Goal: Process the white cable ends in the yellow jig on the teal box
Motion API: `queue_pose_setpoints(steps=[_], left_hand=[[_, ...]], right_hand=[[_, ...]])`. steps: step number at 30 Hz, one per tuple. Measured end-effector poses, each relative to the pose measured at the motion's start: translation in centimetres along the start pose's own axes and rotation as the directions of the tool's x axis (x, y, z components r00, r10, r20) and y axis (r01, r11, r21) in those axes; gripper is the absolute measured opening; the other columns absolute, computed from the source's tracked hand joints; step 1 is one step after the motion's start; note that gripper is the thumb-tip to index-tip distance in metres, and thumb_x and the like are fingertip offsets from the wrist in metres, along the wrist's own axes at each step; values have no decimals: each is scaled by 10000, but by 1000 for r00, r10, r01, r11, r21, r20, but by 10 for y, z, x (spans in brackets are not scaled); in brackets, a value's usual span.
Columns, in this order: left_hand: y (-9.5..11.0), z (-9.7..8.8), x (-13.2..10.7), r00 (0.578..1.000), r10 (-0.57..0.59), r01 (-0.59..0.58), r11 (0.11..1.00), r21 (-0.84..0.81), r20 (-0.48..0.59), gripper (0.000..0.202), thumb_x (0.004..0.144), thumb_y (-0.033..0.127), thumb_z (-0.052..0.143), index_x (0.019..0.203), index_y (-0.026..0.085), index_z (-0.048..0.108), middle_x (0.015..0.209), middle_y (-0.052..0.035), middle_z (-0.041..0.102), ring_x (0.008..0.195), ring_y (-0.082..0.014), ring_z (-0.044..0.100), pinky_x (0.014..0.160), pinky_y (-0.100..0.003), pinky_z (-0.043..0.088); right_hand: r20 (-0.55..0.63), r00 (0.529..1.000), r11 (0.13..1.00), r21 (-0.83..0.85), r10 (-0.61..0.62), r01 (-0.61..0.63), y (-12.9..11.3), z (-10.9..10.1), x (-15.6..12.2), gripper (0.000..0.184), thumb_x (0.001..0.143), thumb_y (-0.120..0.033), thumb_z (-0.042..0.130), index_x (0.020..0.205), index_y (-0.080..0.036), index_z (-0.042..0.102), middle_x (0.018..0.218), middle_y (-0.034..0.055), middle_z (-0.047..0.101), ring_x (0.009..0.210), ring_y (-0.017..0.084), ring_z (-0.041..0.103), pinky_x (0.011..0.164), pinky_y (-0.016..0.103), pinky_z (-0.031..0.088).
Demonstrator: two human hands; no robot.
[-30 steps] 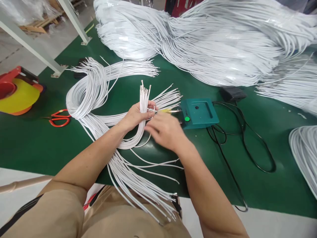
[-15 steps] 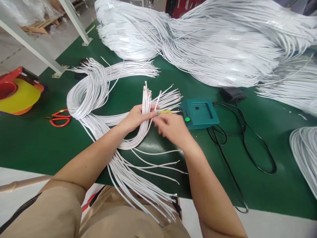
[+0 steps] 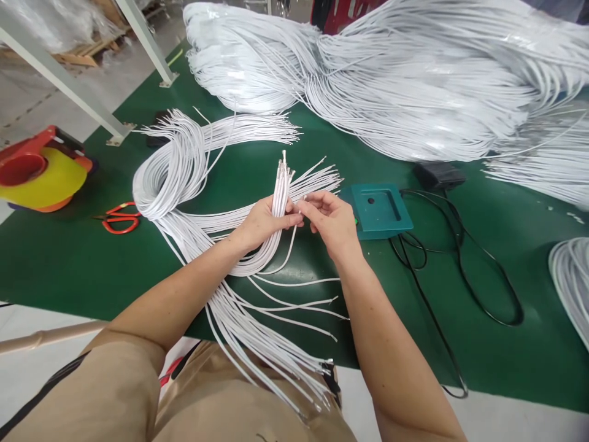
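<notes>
Bench work, wires in hand. Bench (image 3: 506,356): carries all items; box (image 3: 361,209) = landmark. Pile (image 3: 414,92): white wires, beyond box, spreading to both sides. Coil (image 3: 150,184): well L of box. Loose wires (image 3: 267,337): nearer the person than box and to its L, metal-tipped ends toward R. Scissors (image 3: 123,217): far L of box, past coil. L hand (image 3: 263,224): L of box, fingers and thumb wrapped round bunch (image 3: 280,193), tips up. R hand (image 3: 338,224): just L of box, contact w/ box can't be told; thumb and forefinger appear to pinch single wire (image 3: 291,245) near its tip, just R of bunch; other fingers curled. Step in hand (judged): handling one wire's end beside the held bunch. Next move, prob., calls for firm L grip, so bunch won't splay, and fine R fingertip control.
</notes>
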State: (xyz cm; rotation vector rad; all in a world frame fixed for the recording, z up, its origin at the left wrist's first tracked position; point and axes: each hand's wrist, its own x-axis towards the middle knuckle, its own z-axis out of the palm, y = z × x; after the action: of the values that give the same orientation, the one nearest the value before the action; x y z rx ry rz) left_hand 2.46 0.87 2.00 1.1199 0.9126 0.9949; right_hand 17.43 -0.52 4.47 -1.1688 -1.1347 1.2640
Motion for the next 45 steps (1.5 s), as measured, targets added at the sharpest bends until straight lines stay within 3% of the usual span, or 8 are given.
queue_pose_setpoints(steps=[6,11,15,20,24,30,38,45], left_hand=[[1,0,-2,1000,-11,10,999,36,26,377,657,306,814,726,154,475,676,35,578,668,-115,635,668,-250,483],[2,2,-2,1000,20,-19,1000,7,-25,384,674,323,800,723,162,456,645,47,533,643,-104,610,631,-236,447],[2,3,-3,998,64,-63,998,19,-17,377,690,310,784,742,167,439,695,43,562,615,-86,586,641,-245,465],[0,5,-5,985,90,-95,995,24,148,342,782,310,709,749,181,393,705,13,616,651,-116,629,707,-295,507],[0,7,-6,983,92,-97,995,23,158,362,764,301,728,737,180,388,691,22,590,656,-126,647,706,-302,524],[3,4,-6,993,101,-105,992,73,59,350,736,294,748,751,169,421,744,26,582,640,-91,621,623,-233,505],[4,3,-3,984,167,-169,985,22,64,360,731,346,766,858,164,483,750,6,635,651,-115,640,644,-259,517],[0,-2,-1,980,170,-175,984,39,101,468,775,344,736,1161,176,530,795,3,635,699,-124,652,680,-250,516]], right_hand=[[-39,999,999,-48,9,-11,2,-1,-1,171,711,-333,717,708,-166,682,572,-40,573,467,66,420,463,226,366],[53,981,954,233,184,-191,5,2,0,186,660,-315,750,716,-157,668,548,-51,492,499,60,392,459,204,316],[148,947,864,388,285,-320,6,4,2,292,659,-231,708,502,-178,467,475,-71,347,470,57,351,434,196,261],[168,946,874,362,279,-322,5,1,3,291,748,-438,661,638,-182,576,478,-76,341,423,77,367,439,233,300],[198,942,910,266,271,-318,5,-2,3,353,709,-446,732,584,-183,532,468,-77,329,451,94,460,459,237,309],[300,910,867,324,285,-378,5,-7,4,494,663,-531,781,527,-190,450,504,-61,408,499,78,435,526,240,377],[162,963,914,312,216,-257,5,-4,1,343,706,-455,777,645,-154,624,605,-19,579,548,83,533,559,224,422],[178,958,920,284,224,-268,3,-8,1,229,670,-352,799,721,-152,699,619,-19,615,586,86,568,634,234,499]])
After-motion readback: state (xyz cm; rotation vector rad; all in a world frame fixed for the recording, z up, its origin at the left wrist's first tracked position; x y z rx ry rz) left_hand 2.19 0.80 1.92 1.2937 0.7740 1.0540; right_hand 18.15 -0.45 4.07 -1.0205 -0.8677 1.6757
